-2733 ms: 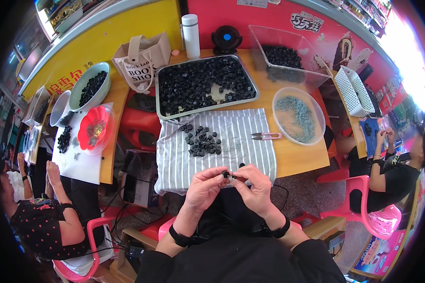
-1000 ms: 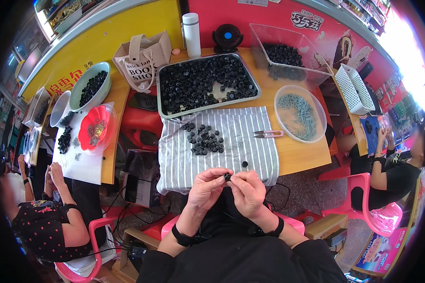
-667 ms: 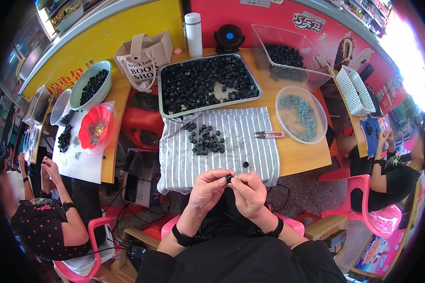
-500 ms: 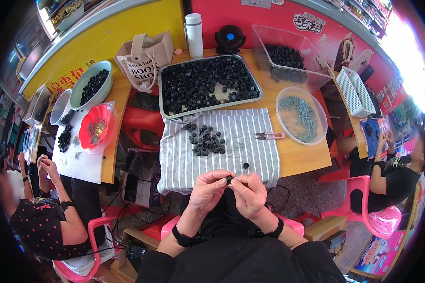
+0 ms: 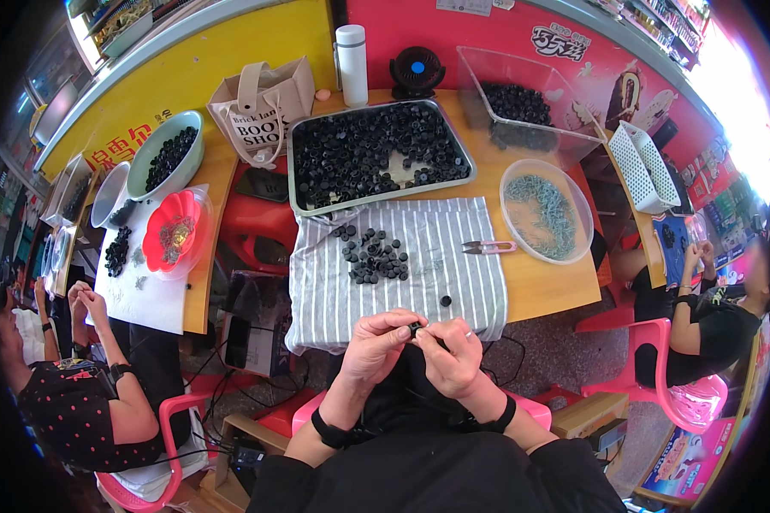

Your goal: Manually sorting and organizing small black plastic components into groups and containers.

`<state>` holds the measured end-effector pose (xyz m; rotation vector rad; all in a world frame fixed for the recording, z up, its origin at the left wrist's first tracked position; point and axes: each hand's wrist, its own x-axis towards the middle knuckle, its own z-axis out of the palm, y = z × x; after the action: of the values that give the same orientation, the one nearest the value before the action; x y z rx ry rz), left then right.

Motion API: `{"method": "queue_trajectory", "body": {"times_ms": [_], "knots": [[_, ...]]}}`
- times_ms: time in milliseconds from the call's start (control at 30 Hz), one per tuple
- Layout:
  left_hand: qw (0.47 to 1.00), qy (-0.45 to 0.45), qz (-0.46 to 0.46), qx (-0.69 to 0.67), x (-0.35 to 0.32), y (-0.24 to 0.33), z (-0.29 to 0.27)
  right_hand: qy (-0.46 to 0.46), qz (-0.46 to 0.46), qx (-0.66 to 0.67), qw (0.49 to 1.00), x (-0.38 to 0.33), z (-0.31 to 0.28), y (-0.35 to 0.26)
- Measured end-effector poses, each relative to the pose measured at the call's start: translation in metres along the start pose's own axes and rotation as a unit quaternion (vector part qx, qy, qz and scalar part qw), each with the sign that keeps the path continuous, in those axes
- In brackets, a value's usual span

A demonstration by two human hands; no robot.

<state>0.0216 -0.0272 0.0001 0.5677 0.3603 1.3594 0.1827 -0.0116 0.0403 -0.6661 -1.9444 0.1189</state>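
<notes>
Just beyond the table's near edge, my left hand (image 5: pixel 375 344) pinches a small round black cap (image 5: pixel 414 328) between thumb and fingertips. My right hand (image 5: pixel 450 352) meets it there, its thumb and forefinger pressed together at the cap; whatever it grips is too small to make out. In front of my hands a striped grey-and-white cloth (image 5: pixel 316 295) covers part of the table. On it lie a loose pile of black caps (image 5: pixel 376 255) and a single black cap (image 5: pixel 446 301) nearer to me. A pair of thread snips (image 5: pixel 489 247) rests at the cloth's right edge.
Behind the cloth stands a metal tray (image 5: pixel 385 197) of black caps. To its right are a round tub (image 5: pixel 584 235) of fine bluish-grey pieces and a clear bin (image 5: pixel 565 90). A bag (image 5: pixel 269 103), white bottle (image 5: pixel 352 64) and fan (image 5: pixel 417 72) stand behind. People work on both sides.
My right fingers have shifted slightly against the black cap, which is turned a little in my left fingertips. The things on the table look the same.
</notes>
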Motion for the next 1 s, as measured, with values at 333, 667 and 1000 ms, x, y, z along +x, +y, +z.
{"method": "queue_trajectory", "body": {"times_ms": [333,667,1000], "knots": [[0.999,-0.023,0.002,0.042,0.0028,0.0066,-0.0013,-0.020,0.006,0.031,0.999,0.0023,-0.0025,0.0033],[0.999,-0.032,0.011,0.037,0.0030,0.0047,-0.0039,0.000,0.132,0.127,0.983,-0.0012,0.0002,0.0043],[1.000,-0.011,0.006,0.018,0.0033,0.0007,-0.0018,-0.020,0.183,0.170,0.968,-0.0016,0.0004,0.0086]]}}
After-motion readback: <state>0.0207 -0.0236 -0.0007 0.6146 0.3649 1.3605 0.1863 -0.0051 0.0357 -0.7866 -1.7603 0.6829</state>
